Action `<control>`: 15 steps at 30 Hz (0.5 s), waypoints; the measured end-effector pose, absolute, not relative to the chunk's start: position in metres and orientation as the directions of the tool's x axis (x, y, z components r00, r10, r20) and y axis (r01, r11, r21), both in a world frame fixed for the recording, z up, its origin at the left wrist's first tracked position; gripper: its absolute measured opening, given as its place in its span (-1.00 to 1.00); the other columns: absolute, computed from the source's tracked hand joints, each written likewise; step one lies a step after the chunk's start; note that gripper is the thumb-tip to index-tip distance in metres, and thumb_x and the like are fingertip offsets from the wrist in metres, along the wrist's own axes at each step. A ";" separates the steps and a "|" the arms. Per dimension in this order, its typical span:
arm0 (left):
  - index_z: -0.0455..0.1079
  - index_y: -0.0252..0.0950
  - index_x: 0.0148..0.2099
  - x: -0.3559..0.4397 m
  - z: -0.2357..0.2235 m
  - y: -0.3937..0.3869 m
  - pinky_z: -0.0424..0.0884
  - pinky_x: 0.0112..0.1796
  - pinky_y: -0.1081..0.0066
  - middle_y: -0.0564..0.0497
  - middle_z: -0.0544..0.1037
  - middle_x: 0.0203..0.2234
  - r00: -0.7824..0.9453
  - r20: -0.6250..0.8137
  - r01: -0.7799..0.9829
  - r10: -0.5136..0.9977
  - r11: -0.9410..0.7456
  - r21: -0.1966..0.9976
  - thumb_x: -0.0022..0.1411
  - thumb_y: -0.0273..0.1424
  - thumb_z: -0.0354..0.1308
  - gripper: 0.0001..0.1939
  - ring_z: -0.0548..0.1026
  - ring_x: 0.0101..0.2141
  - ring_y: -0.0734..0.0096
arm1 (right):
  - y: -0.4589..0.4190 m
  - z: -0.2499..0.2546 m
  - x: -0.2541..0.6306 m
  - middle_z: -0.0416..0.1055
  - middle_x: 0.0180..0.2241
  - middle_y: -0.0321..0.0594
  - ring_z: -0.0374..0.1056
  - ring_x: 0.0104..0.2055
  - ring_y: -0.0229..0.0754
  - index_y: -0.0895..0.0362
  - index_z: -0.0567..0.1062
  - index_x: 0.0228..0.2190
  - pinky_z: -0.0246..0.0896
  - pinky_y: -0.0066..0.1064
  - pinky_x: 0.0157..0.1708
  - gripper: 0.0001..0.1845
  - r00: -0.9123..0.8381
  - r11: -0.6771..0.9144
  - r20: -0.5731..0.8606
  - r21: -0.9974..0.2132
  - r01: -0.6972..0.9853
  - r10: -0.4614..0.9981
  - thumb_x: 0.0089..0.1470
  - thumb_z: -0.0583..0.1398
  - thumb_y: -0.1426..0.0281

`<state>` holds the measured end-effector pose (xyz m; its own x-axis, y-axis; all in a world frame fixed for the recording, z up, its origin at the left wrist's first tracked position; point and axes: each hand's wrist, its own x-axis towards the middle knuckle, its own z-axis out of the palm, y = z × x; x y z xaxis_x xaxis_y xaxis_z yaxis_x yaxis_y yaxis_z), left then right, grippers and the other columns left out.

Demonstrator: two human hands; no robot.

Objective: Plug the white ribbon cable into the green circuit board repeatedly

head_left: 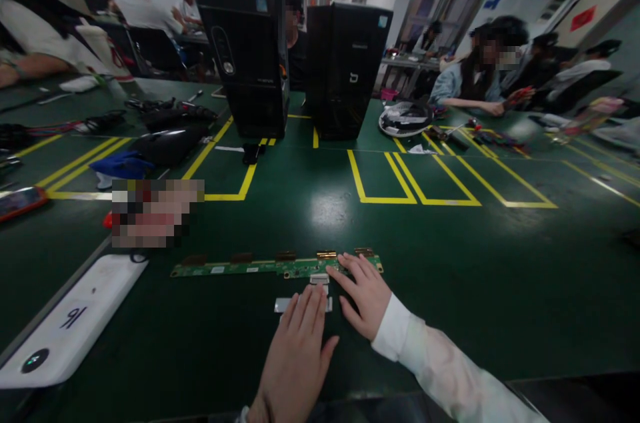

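Observation:
A long, narrow green circuit board (260, 267) lies across the green table, with several copper-coloured flex tabs along its far edge. My right hand (364, 293) rests at the board's right end, its fingers spread over it. Just below the middle of the board, a white ribbon cable (320, 281) joins a connector at the near edge. My left hand (299, 343) lies flat over the cable, fingers stretched forward and covering much of it. A pale flat strip (281, 305) of the cable sticks out to the left of these fingers.
Two black computer towers (253, 63) stand at the back. To the left are a white device (75, 323) marked "1R", a blue item (123, 166) and dark cables. Yellow tape (387, 200) marks rectangles on the table. Other people sit at tables beyond.

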<state>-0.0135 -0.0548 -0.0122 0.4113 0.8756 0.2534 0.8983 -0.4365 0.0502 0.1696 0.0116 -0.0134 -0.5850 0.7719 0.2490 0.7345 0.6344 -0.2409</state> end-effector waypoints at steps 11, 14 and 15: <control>0.19 -0.42 0.24 0.003 -0.023 -0.062 0.37 0.06 0.11 -0.22 0.34 0.17 0.297 0.317 0.930 0.901 -0.349 0.120 0.29 -0.29 -0.03 -0.48 0.29 0.17 0.08 | 0.010 -0.013 0.168 0.17 0.17 0.03 -0.02 0.26 0.08 0.12 0.29 0.16 -0.09 0.10 0.21 -0.37 -0.583 0.633 0.250 -0.240 0.736 0.773 0.02 0.10 0.40; 0.19 -0.45 0.23 0.008 -0.024 -0.062 0.37 0.06 0.10 -0.25 0.35 0.16 0.279 0.336 0.934 0.900 -0.335 0.124 0.29 -0.30 -0.04 -0.48 0.31 0.16 0.08 | 0.010 -0.012 0.168 0.17 0.17 0.03 -0.02 0.25 0.08 0.13 0.30 0.16 -0.09 0.10 0.21 -0.37 -0.586 0.635 0.248 -0.241 0.734 0.772 0.01 0.10 0.40; 0.20 -0.44 0.22 0.009 -0.024 -0.062 0.37 0.06 0.11 -0.24 0.35 0.16 0.273 0.339 0.936 0.900 -0.330 0.122 0.29 -0.30 -0.05 -0.49 0.31 0.15 0.08 | 0.010 -0.012 0.167 0.17 0.17 0.04 -0.01 0.25 0.08 0.14 0.30 0.16 -0.09 0.10 0.21 -0.37 -0.586 0.635 0.248 -0.241 0.734 0.772 0.01 0.10 0.40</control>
<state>0.0088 -0.0617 -0.0238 0.2734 0.9004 0.3386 0.9361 -0.3300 0.1216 0.1674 0.0096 -0.0121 -0.5858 0.7716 0.2478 0.7341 0.6348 -0.2412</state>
